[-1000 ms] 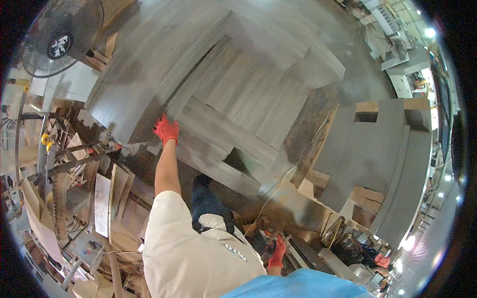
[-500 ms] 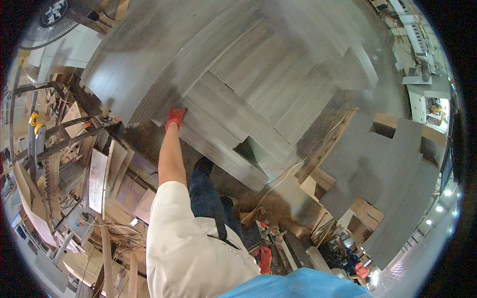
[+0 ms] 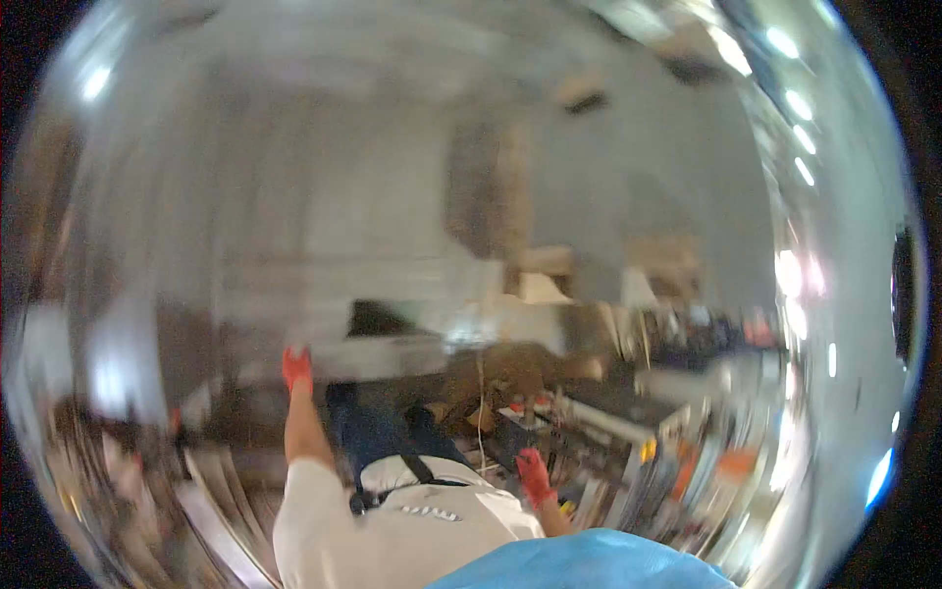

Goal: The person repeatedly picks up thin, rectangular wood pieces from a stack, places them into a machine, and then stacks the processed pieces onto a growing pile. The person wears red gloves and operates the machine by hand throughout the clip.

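Observation:
My left hand (image 3: 297,365), in a red glove, reaches out at the near edge of a stack of grey boards (image 3: 383,275). It touches or lies very near that edge; the blur hides the exact contact and its fingers. A dark rectangular opening (image 3: 381,318) shows in the boards to the right of this hand. My right hand (image 3: 535,478), also red-gloved, is low beside my body at the right, near a cluttered group of tools and parts. Its fingers are smeared, and I make out nothing held in it.
A large grey panel (image 3: 628,187) with brown-edged cut-outs lies to the right. A pale cord (image 3: 481,412) runs down close to my legs. Leaning boards (image 3: 221,530) stand at the lower left. Ceiling lights (image 3: 803,134) line the right side.
My view has swung to the right, and the picture is now heavily blurred. My right hand has come into view at the lower right. My left hand still reaches to the boards' edge.

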A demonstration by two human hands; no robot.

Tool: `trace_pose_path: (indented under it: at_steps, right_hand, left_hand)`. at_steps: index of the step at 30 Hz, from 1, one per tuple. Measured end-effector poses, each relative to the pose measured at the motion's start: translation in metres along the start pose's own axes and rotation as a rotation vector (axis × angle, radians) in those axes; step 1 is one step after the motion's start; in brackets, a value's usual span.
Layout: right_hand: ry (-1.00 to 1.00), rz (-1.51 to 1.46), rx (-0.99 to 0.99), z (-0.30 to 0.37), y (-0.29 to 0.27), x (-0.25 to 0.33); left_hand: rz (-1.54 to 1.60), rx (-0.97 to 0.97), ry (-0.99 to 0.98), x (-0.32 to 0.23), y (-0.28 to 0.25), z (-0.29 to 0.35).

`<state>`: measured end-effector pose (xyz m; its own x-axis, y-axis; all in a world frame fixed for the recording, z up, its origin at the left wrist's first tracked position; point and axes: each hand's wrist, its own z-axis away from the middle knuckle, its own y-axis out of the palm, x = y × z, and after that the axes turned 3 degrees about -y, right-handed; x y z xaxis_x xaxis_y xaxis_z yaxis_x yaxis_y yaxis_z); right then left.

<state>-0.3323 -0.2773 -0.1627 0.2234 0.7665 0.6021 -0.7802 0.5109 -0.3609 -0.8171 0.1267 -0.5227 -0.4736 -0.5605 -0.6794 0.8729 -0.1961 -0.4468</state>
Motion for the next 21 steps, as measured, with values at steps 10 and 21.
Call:
trace_pose_path:
  at_steps: [10,21]
  right_hand:
    - [-0.646,0.708,-1.307,0.071,-0.148,0.129]
    - [-0.093,0.552,-1.1,0.04,-0.303,0.047]
  left_hand:
    - [-0.176,0.523,0.609,-0.232,0.209,0.13]
    - [-0.331,0.665,1.137,-0.462,0.384,0.321]
